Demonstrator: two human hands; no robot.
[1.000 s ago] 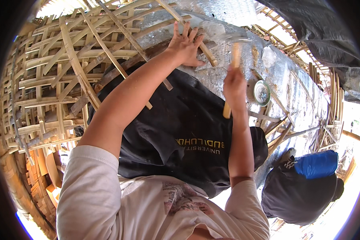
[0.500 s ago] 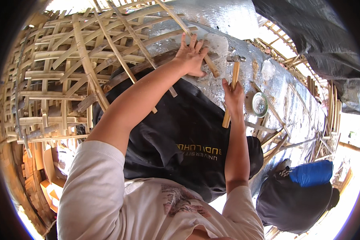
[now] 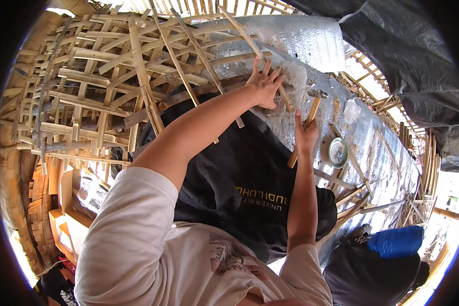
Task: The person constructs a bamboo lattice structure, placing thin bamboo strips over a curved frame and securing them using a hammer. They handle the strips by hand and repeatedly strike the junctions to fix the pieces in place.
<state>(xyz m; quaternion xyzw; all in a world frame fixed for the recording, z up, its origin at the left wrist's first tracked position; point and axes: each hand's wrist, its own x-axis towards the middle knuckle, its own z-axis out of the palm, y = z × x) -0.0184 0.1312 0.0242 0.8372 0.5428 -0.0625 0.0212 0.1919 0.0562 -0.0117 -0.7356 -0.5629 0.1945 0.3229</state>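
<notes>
My left hand (image 3: 264, 85) lies flat with its fingers spread over a bamboo strip (image 3: 285, 97) at the edge of the woven bamboo lattice (image 3: 102, 76). Under it is a worn silver foil sheet (image 3: 354, 109). To its right, my right hand (image 3: 306, 135) is wrapped round the wooden handle of a hammer (image 3: 314, 109). The hammer stands tilted, its metal head uppermost and apart from the strip. Just right of this hand, a small round glass dish (image 3: 338, 153) rests on the foil. Black cloth with yellow and white lettering (image 3: 239, 173) covers my lap.
Loose bamboo strips (image 3: 364, 186) lie across the foil on the right. A black bag with a blue bundle (image 3: 395, 241) stands at the lower right. Black plastic sheeting (image 3: 408, 56) hangs at the upper right. Cardboard boxes (image 3: 76, 219) sit at the lower left.
The whole view has shifted, so everything sits lower and further right in the picture. My hands keep nearly the same places relative to the strip and the dish.
</notes>
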